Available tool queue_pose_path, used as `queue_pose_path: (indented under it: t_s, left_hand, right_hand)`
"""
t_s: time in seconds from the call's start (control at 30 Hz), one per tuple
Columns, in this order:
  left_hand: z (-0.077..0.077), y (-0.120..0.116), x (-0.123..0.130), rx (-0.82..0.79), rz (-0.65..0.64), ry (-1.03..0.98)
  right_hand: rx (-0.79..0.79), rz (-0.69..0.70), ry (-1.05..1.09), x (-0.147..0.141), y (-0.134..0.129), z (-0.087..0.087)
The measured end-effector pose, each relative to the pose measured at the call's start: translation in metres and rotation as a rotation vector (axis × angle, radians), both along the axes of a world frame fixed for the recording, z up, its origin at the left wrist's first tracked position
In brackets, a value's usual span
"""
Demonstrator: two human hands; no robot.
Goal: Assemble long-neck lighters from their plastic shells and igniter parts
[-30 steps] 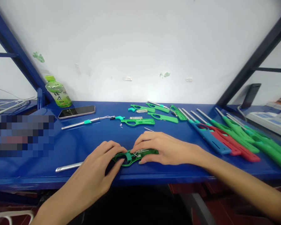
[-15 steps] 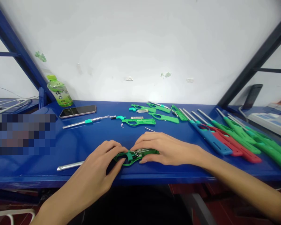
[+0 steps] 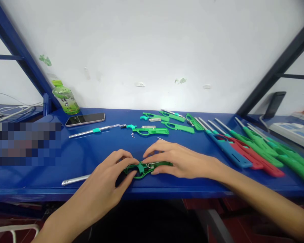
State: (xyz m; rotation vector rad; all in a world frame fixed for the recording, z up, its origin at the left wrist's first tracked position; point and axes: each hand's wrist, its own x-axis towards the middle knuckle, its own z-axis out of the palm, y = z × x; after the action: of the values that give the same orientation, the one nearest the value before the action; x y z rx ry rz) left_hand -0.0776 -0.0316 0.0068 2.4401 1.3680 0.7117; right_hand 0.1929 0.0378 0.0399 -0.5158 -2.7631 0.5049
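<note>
An opened green lighter casing (image 3: 142, 169) lies near the table's front edge, with a teal trigger, thin wires and a clear part inside. My left hand (image 3: 108, 177) grips its left end between fingers and thumb; a silver metal tube (image 3: 76, 179) sticks out to the left beneath that hand. At the casing's right end, my right hand (image 3: 176, 160) holds it with thumb below and fingers above, partly hiding the inside. Behind my hands lie a green half-casing (image 3: 150, 131), a clear part (image 3: 149, 127) and a loose metal tube assembly (image 3: 90, 132) with a teal collar and wires.
Several finished-looking lighters, including a blue one (image 3: 229, 150) and a red one (image 3: 266, 160), lie at the right. More green casings (image 3: 178, 127) rest toward the wall. A phone (image 3: 85, 119) and a green bottle (image 3: 66, 98) are at the back left. Blue posts flank the table (image 3: 103, 194).
The right index finger has lifted slightly off the casing's inside. Both hands otherwise keep their places, and the view has shifted very slightly.
</note>
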Motion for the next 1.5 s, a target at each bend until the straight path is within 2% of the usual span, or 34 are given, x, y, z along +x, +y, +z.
queue_pose_path:
  t_s: [0.2, 0.47, 0.8, 0.9, 0.97, 1.03, 1.1, 1.23, 1.5]
  left_hand:
    - [0.000, -0.001, 0.001, -0.034, 0.014, 0.008]
    - [-0.002, -0.003, 0.002, 0.000, 0.009, 0.036]
    - [-0.001, -0.003, 0.004, 0.195, -0.007, 0.049]
    - [-0.001, -0.001, 0.006, 0.211, -0.016, 0.042]
    - [-0.002, 0.000, 0.008, 0.226, -0.020, 0.032]
    - [-0.003, 0.002, 0.010, 0.250, -0.026, 0.018]
    - [-0.005, 0.004, 0.011, 0.276, -0.039, 0.002]
    - [-0.008, 0.007, 0.012, 0.317, -0.039, -0.020]
    - [-0.010, 0.008, 0.011, 0.341, 0.034, -0.045]
  right_hand:
    - [0.026, -0.003, -0.004, -0.001, -0.001, -0.001]
    - [0.011, 0.017, 0.003, -0.002, -0.002, 0.000]
    - [-0.120, -0.014, -0.001, -0.001, -0.003, 0.007]
    - [-0.116, -0.036, 0.079, 0.006, 0.007, 0.008]
    - [-0.034, -0.151, 0.155, 0.012, 0.021, 0.004]
    - [0.114, -0.327, 0.146, 0.019, 0.038, -0.003]
    - [0.158, -0.396, 0.104, 0.025, 0.053, -0.011]
    - [0.175, -0.419, 0.050, 0.029, 0.065, -0.020]
    - [0.150, -0.360, 0.059, 0.027, 0.064, -0.017]
